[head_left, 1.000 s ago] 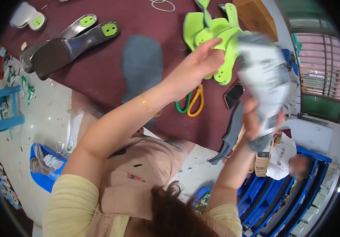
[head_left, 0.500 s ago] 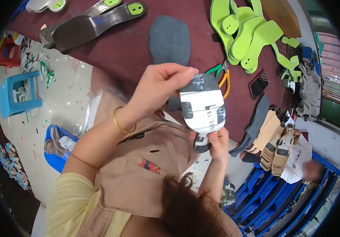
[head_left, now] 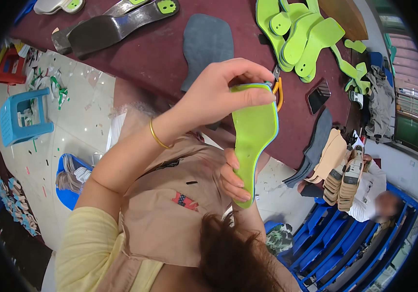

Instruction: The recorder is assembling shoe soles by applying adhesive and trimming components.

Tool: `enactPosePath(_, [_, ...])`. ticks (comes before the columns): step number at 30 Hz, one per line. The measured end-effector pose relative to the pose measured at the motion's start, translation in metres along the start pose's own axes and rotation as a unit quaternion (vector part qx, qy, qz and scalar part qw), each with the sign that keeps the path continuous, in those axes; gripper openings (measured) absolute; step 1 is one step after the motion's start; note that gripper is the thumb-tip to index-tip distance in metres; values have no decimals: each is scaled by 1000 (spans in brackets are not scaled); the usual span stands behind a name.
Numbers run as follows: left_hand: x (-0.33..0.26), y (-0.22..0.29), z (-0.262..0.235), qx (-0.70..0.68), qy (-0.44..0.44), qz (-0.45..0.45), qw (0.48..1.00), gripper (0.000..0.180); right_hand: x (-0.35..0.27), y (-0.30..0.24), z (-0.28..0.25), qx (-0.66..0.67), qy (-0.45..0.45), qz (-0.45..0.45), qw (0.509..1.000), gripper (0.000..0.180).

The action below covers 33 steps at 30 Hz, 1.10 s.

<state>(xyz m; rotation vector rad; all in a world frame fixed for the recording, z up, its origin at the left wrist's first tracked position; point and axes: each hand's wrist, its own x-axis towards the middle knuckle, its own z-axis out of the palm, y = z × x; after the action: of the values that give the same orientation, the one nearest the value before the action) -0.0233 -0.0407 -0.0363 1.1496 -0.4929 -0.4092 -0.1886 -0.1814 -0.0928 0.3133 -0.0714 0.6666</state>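
Lime-green foam insole (head_left: 253, 141) pinched by left hand (head_left: 218, 95) fingers, gripped by right hand (head_left: 233, 177), below maroon table edge (head_left: 136, 73), blue bin (head_left: 70, 182) filled with soles.

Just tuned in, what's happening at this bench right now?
A person is holding a lime-green insole up in front of them with both bare hands. The left hand pinches its upper end, and the right hand grips its lower end. Below it lies a dark red table with a grey insole blank, a pile of green insole pieces, and black soles with green heel patches. A blue plastic stool stands on the littered floor.
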Motion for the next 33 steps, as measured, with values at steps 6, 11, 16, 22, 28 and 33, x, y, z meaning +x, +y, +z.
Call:
enactPosePath(6, [12,14,-15,-89,-68,-215,970,13,-25,-6,1,-40,97,-14,994,21])
enactPosePath(11, [1,-2,-22,-265,-3,-176,948,11,-32,-10,12,-101,155,-37,982,22])
enactPosePath(16, [-2,-12,-43,-409,55,-106,905,18,0,-23,22,-208,80,-237,946,30])
enactPosePath(22, [-83,-24,33,223,-346,-4,911,18,18,-57,34,-269,53,-376,885,27])
enactPosePath(28, [-79,-20,40,291,-214,106,927,19,26,-63,38,-278,38,-383,880,25])
enactPosePath(33, [-34,-23,10,504,-75,177,842,13,14,-66,44,-315,9,-345,884,29])
